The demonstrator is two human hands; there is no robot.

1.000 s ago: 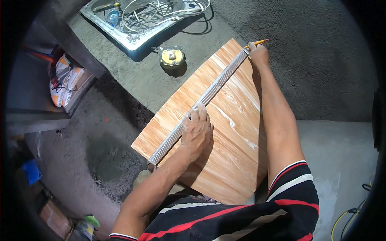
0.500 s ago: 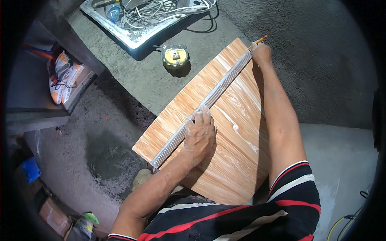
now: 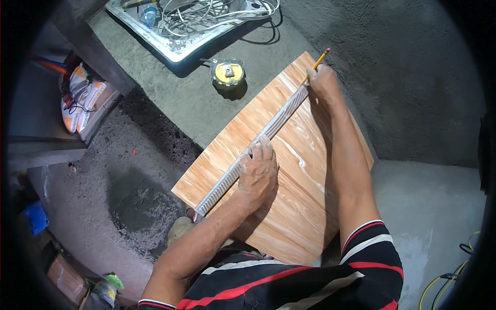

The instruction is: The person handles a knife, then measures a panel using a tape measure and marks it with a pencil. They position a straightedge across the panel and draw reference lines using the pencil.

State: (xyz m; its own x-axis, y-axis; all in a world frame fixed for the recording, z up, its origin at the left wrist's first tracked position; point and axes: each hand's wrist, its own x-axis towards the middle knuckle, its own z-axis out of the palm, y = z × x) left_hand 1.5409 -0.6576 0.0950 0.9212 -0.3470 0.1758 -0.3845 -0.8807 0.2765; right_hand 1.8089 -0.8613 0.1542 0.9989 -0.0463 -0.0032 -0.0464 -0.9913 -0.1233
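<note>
Head view: my left hand (image 3: 259, 173) presses the straightedge (image 3: 253, 144) flat on the tile (image 3: 305, 196); right hand (image 3: 323, 82) pinches the pencil (image 3: 319, 59) at the far end, line seemingly just begun.

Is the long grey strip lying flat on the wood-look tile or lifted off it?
Flat. The grey strip lies along the tile, pressed down by the left hand; the right hand holds a pencil at its far end.

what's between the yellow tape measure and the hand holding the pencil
In the head view, only bare grey concrete ledge and the tile's far corner separate the tape measure from the right hand.
</note>
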